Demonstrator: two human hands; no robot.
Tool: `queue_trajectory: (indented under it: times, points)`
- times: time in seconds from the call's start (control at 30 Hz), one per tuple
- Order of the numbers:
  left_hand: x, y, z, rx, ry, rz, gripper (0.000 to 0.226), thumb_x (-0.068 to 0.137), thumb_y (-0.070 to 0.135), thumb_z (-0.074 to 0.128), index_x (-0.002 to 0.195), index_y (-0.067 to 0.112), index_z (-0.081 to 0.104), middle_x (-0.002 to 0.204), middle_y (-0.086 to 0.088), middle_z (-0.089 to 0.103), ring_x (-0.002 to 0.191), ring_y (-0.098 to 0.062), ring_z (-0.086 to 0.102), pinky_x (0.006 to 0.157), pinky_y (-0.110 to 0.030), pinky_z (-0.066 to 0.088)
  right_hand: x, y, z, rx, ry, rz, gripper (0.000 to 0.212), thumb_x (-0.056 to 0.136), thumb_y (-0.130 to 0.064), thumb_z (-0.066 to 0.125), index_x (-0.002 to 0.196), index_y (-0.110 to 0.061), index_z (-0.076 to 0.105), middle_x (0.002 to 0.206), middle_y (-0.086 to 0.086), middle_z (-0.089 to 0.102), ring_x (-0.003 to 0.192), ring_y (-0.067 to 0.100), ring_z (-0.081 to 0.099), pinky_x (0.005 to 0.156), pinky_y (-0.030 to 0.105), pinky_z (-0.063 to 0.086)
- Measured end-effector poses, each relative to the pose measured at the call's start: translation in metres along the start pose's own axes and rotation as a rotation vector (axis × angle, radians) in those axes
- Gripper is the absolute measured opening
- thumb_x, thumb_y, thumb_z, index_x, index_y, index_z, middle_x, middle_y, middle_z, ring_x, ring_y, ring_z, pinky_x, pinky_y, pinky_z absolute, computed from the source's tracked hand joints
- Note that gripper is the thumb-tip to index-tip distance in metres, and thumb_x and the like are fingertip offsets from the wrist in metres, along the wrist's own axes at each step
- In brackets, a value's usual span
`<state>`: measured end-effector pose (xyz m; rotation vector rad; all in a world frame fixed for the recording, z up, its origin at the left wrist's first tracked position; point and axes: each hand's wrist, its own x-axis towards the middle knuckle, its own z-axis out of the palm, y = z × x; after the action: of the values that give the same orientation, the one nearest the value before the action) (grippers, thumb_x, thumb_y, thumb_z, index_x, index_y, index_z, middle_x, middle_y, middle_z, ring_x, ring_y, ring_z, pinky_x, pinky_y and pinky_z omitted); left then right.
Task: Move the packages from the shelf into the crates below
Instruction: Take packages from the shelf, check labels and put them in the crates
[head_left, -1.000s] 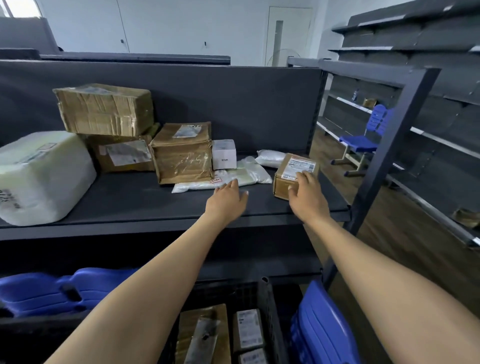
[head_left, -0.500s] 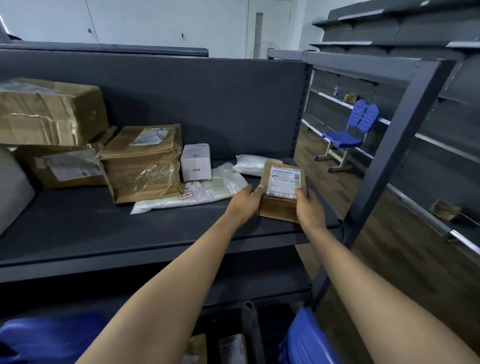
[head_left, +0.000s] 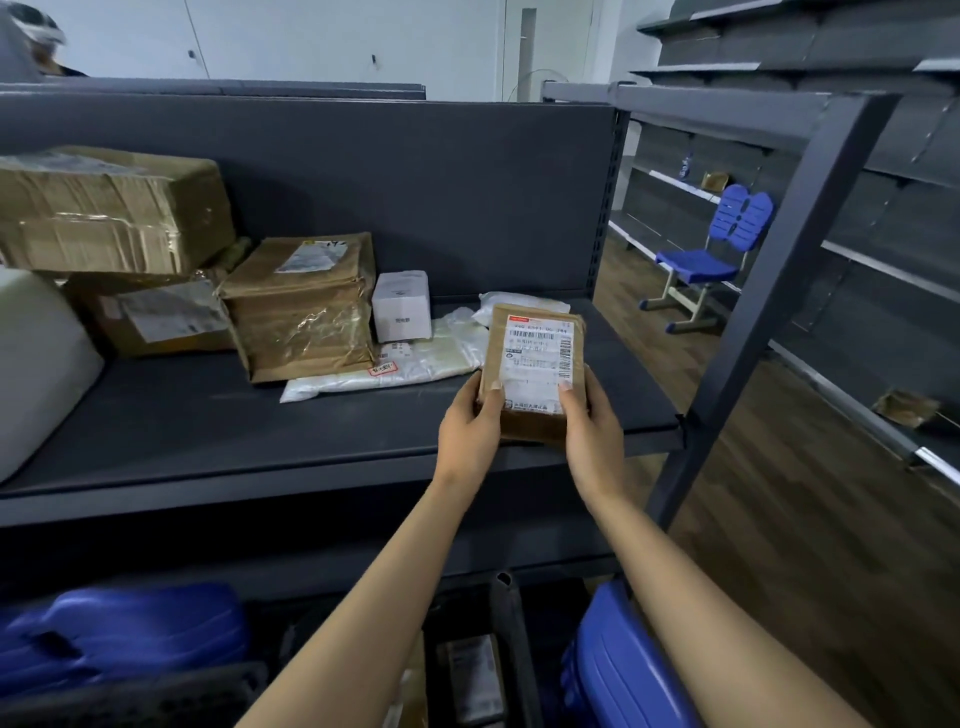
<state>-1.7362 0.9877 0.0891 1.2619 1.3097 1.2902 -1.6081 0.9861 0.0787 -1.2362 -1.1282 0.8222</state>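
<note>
Small brown package (head_left: 535, 358) grasped from both sides by left grip (head_left: 470, 426) and right grip (head_left: 592, 421), thumbs on the label, over the shelf (head_left: 208, 415) near its front edge. Long axis points away from the grips toward the shelf back, label face tipped up. A second ago it lay flat under the right grip alone.
</note>
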Motion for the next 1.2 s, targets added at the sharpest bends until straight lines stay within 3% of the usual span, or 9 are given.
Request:
queue_trajectory:
  times: [0.13,0.2,0.27,0.53,0.63,0.77,0.83,1.0,1.2]
  points:
    - [-0.045,-0.001,-0.024,-0.07,0.058,0.062,0.036,0.099,0.031,0.049,0.133,0.021,0.055,0.118,0.011,0.066,0.11,-0.002,0.061,0.09,-0.02,0.049,-0.038,-0.005,0.01,0.057,-0.049,0.001,0.046,0.097,-0.037,0.051,0.142,-0.029,0.044,0.13,-0.012,0.059,0.113,-0.005,0.055,0.083,0.011,0.045]
    - [-0.066,-0.006,-0.036,-0.084,0.09,0.06,0.04,0.098,0.033,0.05,0.136,0.021,0.053,0.121,0.011,0.066,0.112,-0.001,0.06,0.095,-0.024,0.049,-0.059,-0.009,0.015,0.1,-0.081,-0.008,0.043,0.097,-0.032,0.051,0.14,-0.028,0.046,0.127,-0.014,0.061,0.107,-0.012,0.056,0.079,0.003,0.043]
    - [-0.086,-0.011,-0.048,-0.084,0.13,0.047,0.046,0.096,0.036,0.053,0.139,0.019,0.049,0.126,0.009,0.064,0.116,-0.003,0.058,0.102,-0.031,0.047,-0.08,-0.012,0.02,0.123,-0.105,-0.007,0.043,0.098,-0.03,0.05,0.141,-0.027,0.046,0.127,-0.013,0.061,0.11,-0.009,0.056,0.08,0.001,0.042]
    - [-0.177,-0.013,-0.101,-0.124,0.212,0.113,0.048,0.096,0.031,0.053,0.141,0.017,0.047,0.131,0.006,0.061,0.121,-0.004,0.056,0.106,-0.036,0.045,-0.175,-0.027,0.041,0.24,-0.173,-0.029,0.046,0.098,-0.02,0.051,0.144,-0.019,0.042,0.132,-0.01,0.058,0.117,-0.004,0.055,0.089,0.009,0.044]
    - [-0.214,-0.012,-0.122,-0.164,0.229,0.11,0.047,0.096,0.026,0.054,0.142,0.019,0.046,0.13,0.008,0.061,0.12,-0.003,0.056,0.106,-0.036,0.044,-0.214,-0.033,0.047,0.256,-0.197,-0.045,0.054,0.093,-0.027,0.054,0.144,-0.02,0.041,0.131,-0.012,0.06,0.119,-0.002,0.055,0.09,0.012,0.045]
    - [-0.263,-0.012,-0.15,-0.203,0.233,0.113,0.051,0.092,0.028,0.055,0.142,0.02,0.046,0.133,0.008,0.06,0.121,-0.001,0.055,0.101,-0.023,0.047,-0.267,-0.042,0.055,0.241,-0.226,-0.035,0.06,0.089,-0.033,0.052,0.146,-0.021,0.037,0.128,-0.018,0.061,0.12,0.0,0.055,0.098,0.022,0.047]
    - [-0.285,-0.014,-0.163,-0.22,0.242,0.109,0.058,0.086,0.034,0.056,0.142,0.02,0.046,0.133,0.008,0.059,0.121,0.0,0.055,0.1,-0.018,0.046,-0.292,-0.046,0.058,0.222,-0.24,-0.041,0.059,0.092,-0.033,0.051,0.147,-0.023,0.035,0.127,-0.022,0.06,0.12,-0.002,0.054,0.097,0.02,0.046]
    - [-0.325,-0.018,-0.183,-0.208,0.26,0.116,0.058,0.084,0.037,0.056,0.14,0.021,0.048,0.132,0.008,0.061,0.122,-0.006,0.056,0.104,-0.037,0.045,-0.332,-0.058,0.059,0.226,-0.302,-0.034,0.054,0.098,-0.015,0.049,0.148,-0.023,0.032,0.119,-0.038,0.057,0.116,-0.011,0.052,0.089,0.008,0.044]
    - [-0.341,-0.018,-0.187,-0.175,0.273,0.158,0.058,0.087,0.034,0.054,0.143,0.021,0.044,0.135,0.008,0.058,0.126,-0.009,0.053,0.104,-0.039,0.044,-0.345,-0.062,0.052,0.219,-0.354,-0.055,0.059,0.094,-0.03,0.052,0.149,-0.025,0.031,0.128,-0.03,0.055,0.119,-0.007,0.053,0.09,0.01,0.045]
